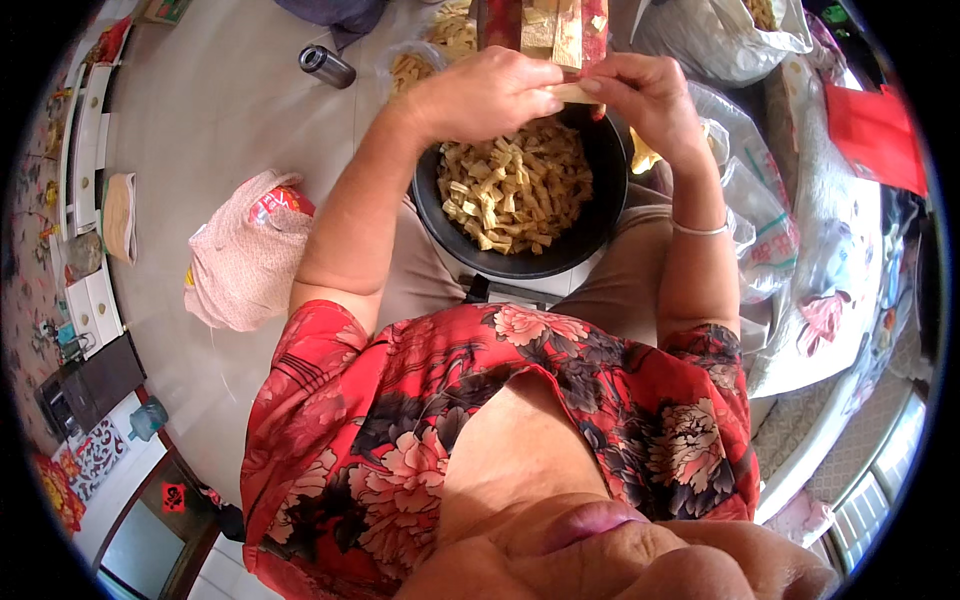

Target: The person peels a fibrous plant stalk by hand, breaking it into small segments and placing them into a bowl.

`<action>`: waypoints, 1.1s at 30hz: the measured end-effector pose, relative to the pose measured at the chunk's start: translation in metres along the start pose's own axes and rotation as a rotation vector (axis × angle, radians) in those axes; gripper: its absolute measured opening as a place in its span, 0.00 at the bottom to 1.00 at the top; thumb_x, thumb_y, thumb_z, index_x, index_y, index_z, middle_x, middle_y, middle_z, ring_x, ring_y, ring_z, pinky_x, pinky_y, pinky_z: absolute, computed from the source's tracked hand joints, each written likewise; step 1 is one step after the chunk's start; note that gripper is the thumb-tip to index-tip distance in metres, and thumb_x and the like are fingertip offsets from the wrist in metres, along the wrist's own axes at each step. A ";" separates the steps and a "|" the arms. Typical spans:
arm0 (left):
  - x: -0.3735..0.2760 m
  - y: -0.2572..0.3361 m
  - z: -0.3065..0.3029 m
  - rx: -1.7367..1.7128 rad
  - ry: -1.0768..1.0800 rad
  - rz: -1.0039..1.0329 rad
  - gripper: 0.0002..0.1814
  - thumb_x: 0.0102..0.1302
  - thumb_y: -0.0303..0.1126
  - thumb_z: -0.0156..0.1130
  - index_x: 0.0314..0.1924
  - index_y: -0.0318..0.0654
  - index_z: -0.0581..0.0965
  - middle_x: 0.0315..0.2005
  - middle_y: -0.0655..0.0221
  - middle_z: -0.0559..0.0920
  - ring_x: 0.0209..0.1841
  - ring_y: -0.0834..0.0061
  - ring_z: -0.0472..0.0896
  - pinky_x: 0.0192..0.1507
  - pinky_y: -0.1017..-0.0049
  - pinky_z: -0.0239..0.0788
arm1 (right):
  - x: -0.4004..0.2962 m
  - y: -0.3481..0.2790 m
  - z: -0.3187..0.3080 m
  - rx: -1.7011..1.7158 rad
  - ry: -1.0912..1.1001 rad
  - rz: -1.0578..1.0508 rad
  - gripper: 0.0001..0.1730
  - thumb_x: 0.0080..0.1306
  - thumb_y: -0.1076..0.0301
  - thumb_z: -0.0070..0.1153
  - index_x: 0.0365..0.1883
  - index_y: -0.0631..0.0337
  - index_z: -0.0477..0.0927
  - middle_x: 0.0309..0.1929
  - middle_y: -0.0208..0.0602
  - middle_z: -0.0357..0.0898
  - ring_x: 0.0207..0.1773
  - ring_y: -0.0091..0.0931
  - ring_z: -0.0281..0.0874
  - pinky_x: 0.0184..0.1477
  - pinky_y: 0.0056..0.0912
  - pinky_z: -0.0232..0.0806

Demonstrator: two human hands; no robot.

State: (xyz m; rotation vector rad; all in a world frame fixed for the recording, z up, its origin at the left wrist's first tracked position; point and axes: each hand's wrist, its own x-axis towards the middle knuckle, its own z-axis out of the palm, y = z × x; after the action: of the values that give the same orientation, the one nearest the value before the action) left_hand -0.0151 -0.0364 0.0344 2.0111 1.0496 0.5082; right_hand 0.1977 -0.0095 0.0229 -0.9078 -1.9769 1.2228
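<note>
My left hand (491, 94) and my right hand (645, 97) meet above the far rim of a black round pan (517, 266). Between them they pinch the two ends of a short pale strip (571, 93), perhaps tofu skin. The pan holds a heap of small yellowish folded or knotted pieces (514, 187). Just beyond my fingers, flat pale strips (551, 37) lie on a narrow red-patterned support (504, 22). My fingers hide part of the held strip and how it is folded.
Bags of similar pieces (411, 71) stand beyond the pan, left. A dark metal flask (327, 66) is on the tiled floor, with a pink cloth (247, 255) nearer. At right are a large white bag (720, 37), clear plastic bags (757, 217) and a white-covered seat or bed (832, 300).
</note>
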 end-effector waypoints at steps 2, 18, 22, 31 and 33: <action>0.004 0.000 -0.008 -0.094 -0.157 -0.091 0.11 0.62 0.38 0.55 0.37 0.37 0.74 0.22 0.54 0.76 0.24 0.55 0.75 0.30 0.63 0.66 | -0.001 0.003 -0.006 -0.104 -0.013 0.003 0.07 0.60 0.69 0.58 0.30 0.66 0.80 0.17 0.31 0.73 0.24 0.15 0.70 0.27 0.21 0.65; 0.064 -0.061 0.007 0.539 0.697 -0.146 0.10 0.60 0.44 0.56 0.39 0.54 0.78 0.26 0.64 0.82 0.31 0.56 0.80 0.31 0.59 0.71 | 0.062 0.044 0.007 -0.916 0.446 0.097 0.12 0.61 0.56 0.51 0.31 0.53 0.81 0.28 0.44 0.79 0.34 0.42 0.78 0.35 0.46 0.70; 0.058 -0.058 0.013 0.570 0.591 -0.200 0.10 0.59 0.45 0.57 0.37 0.54 0.79 0.25 0.62 0.81 0.31 0.56 0.80 0.32 0.58 0.71 | 0.061 0.043 0.004 -0.934 0.313 0.208 0.11 0.59 0.58 0.51 0.30 0.53 0.81 0.27 0.44 0.79 0.34 0.42 0.79 0.36 0.45 0.70; 0.058 -0.044 0.014 0.594 0.689 -0.244 0.10 0.59 0.43 0.56 0.34 0.50 0.79 0.24 0.60 0.81 0.29 0.55 0.80 0.31 0.56 0.71 | 0.063 0.029 0.006 -0.994 0.455 0.144 0.12 0.59 0.58 0.50 0.29 0.56 0.80 0.28 0.46 0.79 0.35 0.44 0.79 0.38 0.45 0.71; 0.059 -0.052 0.010 0.603 0.697 -0.248 0.11 0.59 0.44 0.55 0.34 0.49 0.79 0.24 0.60 0.81 0.29 0.55 0.80 0.31 0.56 0.71 | 0.068 0.041 0.009 -1.024 0.373 0.203 0.12 0.59 0.58 0.50 0.29 0.55 0.80 0.28 0.45 0.80 0.35 0.43 0.79 0.37 0.44 0.71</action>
State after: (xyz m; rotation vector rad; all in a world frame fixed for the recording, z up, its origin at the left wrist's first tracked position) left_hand -0.0003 0.0253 -0.0142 2.2002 2.0467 0.8659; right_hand 0.1614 0.0552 -0.0075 -1.6930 -2.1777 -0.0015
